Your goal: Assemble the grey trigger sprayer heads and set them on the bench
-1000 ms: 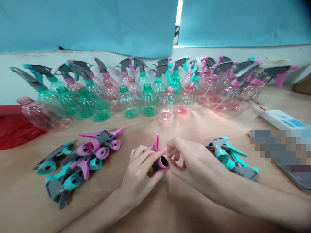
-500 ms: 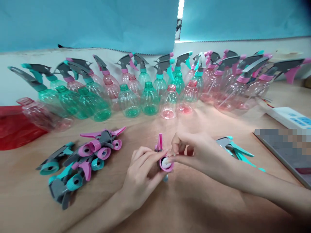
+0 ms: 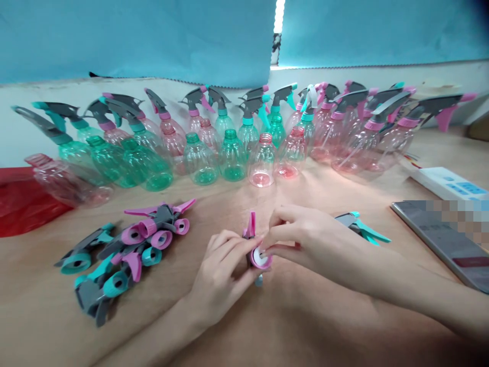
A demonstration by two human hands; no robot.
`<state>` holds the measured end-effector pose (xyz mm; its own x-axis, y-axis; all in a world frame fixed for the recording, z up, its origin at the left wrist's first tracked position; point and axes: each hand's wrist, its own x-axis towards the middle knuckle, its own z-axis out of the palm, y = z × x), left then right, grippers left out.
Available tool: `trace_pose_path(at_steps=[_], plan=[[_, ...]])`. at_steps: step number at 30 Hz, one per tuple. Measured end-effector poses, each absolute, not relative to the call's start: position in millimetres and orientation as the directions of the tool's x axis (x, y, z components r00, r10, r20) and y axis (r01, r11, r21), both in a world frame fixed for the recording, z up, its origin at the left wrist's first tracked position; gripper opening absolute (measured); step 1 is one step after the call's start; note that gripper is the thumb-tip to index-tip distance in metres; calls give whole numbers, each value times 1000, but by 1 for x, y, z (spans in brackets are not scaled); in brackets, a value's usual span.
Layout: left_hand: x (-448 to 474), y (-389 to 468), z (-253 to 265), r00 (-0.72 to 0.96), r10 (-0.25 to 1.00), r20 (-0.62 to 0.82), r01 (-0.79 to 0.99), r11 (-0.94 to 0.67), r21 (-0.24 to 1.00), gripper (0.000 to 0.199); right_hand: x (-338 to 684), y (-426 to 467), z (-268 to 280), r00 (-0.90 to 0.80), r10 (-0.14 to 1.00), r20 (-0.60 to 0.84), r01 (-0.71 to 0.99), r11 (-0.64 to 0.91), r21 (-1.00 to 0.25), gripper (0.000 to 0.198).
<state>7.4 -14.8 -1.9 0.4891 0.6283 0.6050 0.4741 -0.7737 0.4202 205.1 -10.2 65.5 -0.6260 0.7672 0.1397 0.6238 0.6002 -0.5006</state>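
**Nearly In, With Plenty Left**

Your left hand (image 3: 223, 265) is curled around a pink-and-gray spray head (image 3: 249, 236), low in front of you over the wooden table (image 3: 221, 204). Your right hand (image 3: 300, 230) has its fingertips bunched at the pink ring (image 3: 266, 266), by the white disc (image 3: 260, 259); I can't tell if they grip it. The disc seems mostly inside. At the back, many topped bottles (image 3: 249, 136) wear sprayers, but bare-necked bottles (image 3: 234, 160) don't, and loose spray heads (image 3: 132, 234) lie around. The marks on the white box (image 3: 439, 182) are too fuzzy to read.
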Motion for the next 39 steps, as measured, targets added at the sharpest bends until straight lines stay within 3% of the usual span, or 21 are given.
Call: trace_pose_path(at_steps=[6, 18, 39], plan=[[8, -16, 0, 498, 626, 601, 480, -775, 411, 21, 206, -13, 68, -652, 748, 121, 627, 622, -469, 16], [8, -14, -2, 520, 608, 600, 453, -792, 409, 29, 210, -12, 67, -706, 702, 97, 584, 654, -481, 22], [7, -13, -3, 578, 553, 600, 433, -831, 349, 27, 204, -19, 61, -775, 625, 91, 591, 769, -243, 17]])
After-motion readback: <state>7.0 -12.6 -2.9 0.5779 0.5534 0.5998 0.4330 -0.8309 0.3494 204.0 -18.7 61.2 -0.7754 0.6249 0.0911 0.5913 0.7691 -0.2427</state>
